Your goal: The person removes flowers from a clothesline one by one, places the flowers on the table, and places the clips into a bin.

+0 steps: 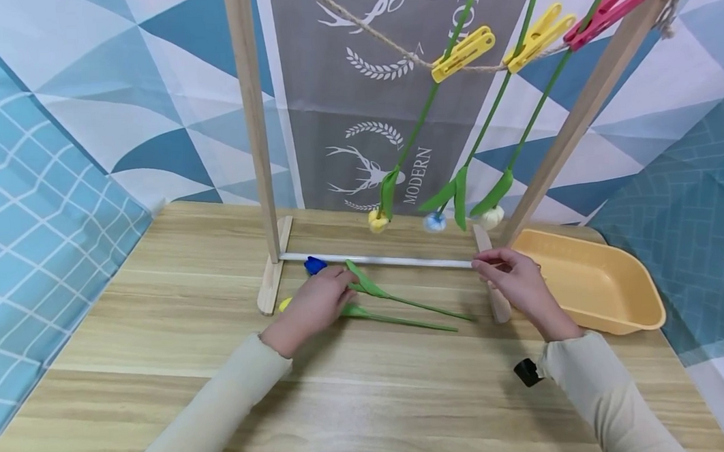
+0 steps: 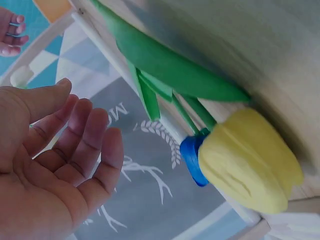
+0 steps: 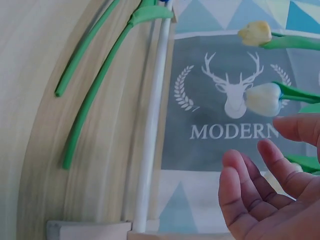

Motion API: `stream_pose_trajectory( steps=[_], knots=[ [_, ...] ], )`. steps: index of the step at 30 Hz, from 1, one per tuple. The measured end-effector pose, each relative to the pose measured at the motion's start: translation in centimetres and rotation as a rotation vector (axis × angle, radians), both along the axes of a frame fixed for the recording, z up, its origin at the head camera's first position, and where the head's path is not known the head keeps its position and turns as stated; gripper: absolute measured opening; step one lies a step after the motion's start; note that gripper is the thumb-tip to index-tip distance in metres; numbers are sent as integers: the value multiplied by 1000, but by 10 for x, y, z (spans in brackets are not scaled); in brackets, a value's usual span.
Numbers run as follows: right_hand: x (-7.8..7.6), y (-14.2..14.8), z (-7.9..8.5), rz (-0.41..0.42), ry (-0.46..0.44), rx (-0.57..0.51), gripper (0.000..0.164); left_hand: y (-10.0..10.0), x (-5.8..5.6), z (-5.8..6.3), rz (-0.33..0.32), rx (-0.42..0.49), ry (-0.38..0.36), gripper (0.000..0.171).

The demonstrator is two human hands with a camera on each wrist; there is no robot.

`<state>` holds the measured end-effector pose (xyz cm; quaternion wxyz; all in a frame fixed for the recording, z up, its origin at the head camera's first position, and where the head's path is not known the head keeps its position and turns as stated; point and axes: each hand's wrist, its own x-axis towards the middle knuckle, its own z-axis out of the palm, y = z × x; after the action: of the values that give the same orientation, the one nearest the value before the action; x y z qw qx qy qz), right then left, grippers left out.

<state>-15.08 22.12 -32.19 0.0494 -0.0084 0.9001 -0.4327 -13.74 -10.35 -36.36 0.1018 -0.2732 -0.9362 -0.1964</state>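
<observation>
My left hand (image 1: 317, 300) hovers over two artificial tulips lying on the table, its fingers loosely bent around nothing in the left wrist view. One is a blue tulip (image 1: 315, 264), the other a yellow tulip (image 2: 250, 160); their green stems point right. Close to the right end of the frame's white bar (image 1: 376, 259), my right hand (image 1: 520, 280) has relaxed fingers and nothing between them. Above, a yellow tulip (image 1: 378, 220), a light blue tulip (image 1: 435, 222) and a white tulip (image 1: 492, 217) hang head down from a rope.
Two yellow clothespins (image 1: 463, 53) and a red clothespin (image 1: 605, 14) pin the stems to the rope (image 1: 367, 29). Wooden posts (image 1: 252, 122) stand on flat feet at both sides. A yellow-orange basin (image 1: 592, 282) sits right of the frame; a small black object (image 1: 527, 372) is by the right sleeve.
</observation>
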Motion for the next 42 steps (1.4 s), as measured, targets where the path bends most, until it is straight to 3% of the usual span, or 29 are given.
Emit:
stream_pose_trajectory(
  steps=[5, 15, 25, 35, 42],
  knots=[
    [3, -7, 7, 15, 12, -41, 45, -6, -1, 7, 23, 31, 4, 14],
    [6, -19, 24, 48, 26, -68, 43, -17, 0, 22, 98, 150, -65, 21],
    [4, -30, 38, 58, 78, -145, 38, -22, -3, 34, 149, 201, -51, 25],
    [1, -41, 58, 72, 103, -141, 41, -22, -6, 48, 156, 297, -110, 28],
    [-2, -46, 70, 81, 134, -182, 41, -18, -13, 61, 144, 394, -94, 27]
  ],
)
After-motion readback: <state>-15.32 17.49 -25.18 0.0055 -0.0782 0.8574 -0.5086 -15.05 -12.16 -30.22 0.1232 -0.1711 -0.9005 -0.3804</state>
